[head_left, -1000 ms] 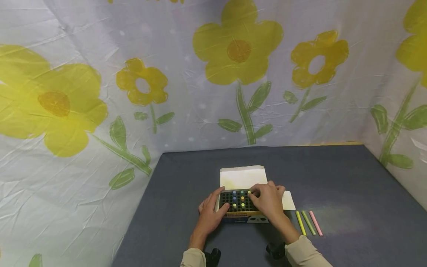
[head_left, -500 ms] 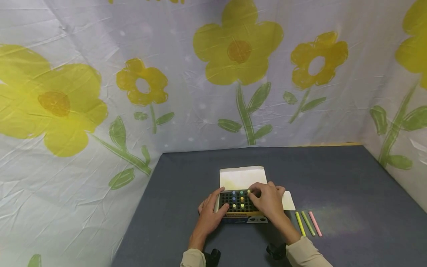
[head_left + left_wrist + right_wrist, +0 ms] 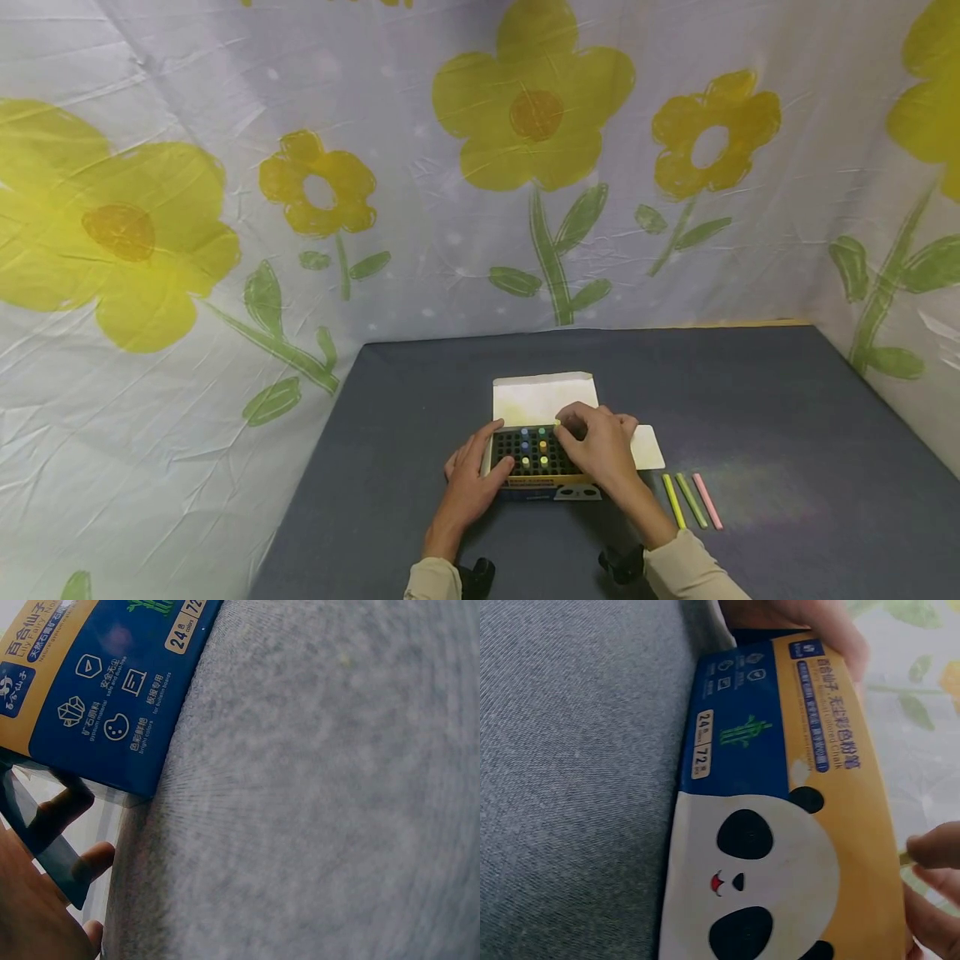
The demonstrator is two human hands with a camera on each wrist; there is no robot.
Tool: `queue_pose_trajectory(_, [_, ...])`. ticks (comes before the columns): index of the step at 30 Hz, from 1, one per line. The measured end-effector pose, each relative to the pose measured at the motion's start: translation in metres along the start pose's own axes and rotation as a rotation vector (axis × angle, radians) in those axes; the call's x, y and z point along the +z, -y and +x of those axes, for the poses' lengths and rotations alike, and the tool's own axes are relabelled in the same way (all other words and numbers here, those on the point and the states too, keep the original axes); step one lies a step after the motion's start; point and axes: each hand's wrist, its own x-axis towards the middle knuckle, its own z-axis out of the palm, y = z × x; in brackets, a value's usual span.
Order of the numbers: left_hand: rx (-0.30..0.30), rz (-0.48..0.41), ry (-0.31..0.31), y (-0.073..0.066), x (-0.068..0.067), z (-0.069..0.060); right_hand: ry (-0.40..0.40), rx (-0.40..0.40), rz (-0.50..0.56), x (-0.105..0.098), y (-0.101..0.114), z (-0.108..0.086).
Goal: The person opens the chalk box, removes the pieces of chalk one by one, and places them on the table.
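An open chalk box (image 3: 555,482) with a panda on its front stands on the table. Its black holed insert (image 3: 512,444) holds several upright chalks, among them a blue chalk (image 3: 525,447) and an orange chalk (image 3: 543,447). My left hand (image 3: 472,475) grips the box's left end, thumb over the front rim; in the left wrist view its fingers (image 3: 94,859) lie beside an end flap. Over the box's back right part, my right hand (image 3: 602,443) pinches a yellow chalk (image 3: 906,859) between thumb and forefinger. Whether that chalk's lower end is in a hole is hidden.
The box's white lid (image 3: 543,398) lies folded back behind it, and a side flap (image 3: 647,448) sticks out to the right. Yellow chalk (image 3: 673,502), green chalk (image 3: 692,501) and pink chalk (image 3: 707,502) lie side by side on the dark table (image 3: 787,417). A flower-printed sheet (image 3: 442,250) hangs behind.
My right hand has risen slightly over the back right of the box, and the pinched yellow chalk has come up with it. The left hand and the box stay in place.
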Motion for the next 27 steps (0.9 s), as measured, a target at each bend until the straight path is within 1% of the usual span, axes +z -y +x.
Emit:
queue_pose_trajectory(7, [-0.004,0.002,0.0,-0.001,0.0,0.0,-0.045,-0.055,0.072,-0.003,-0.001,0.003])
queue_pose_trajectory(13, [-0.001,-0.005,0.006,0.001,-0.001,-0.001,-0.132,-0.159,0.13,-0.008,-0.003,0.007])
queue_pose_trajectory(15, [0.001,-0.009,0.01,0.001,-0.001,-0.001,-0.143,-0.182,0.152,-0.01,-0.005,0.008])
queue_pose_trajectory(23, [0.002,-0.002,0.007,0.002,-0.001,0.0,-0.099,-0.176,0.309,-0.021,-0.009,0.01])
queue_pose_trajectory(27, [0.005,-0.002,0.007,0.002,0.0,0.0,-0.08,-0.185,0.35,-0.026,-0.015,0.01])
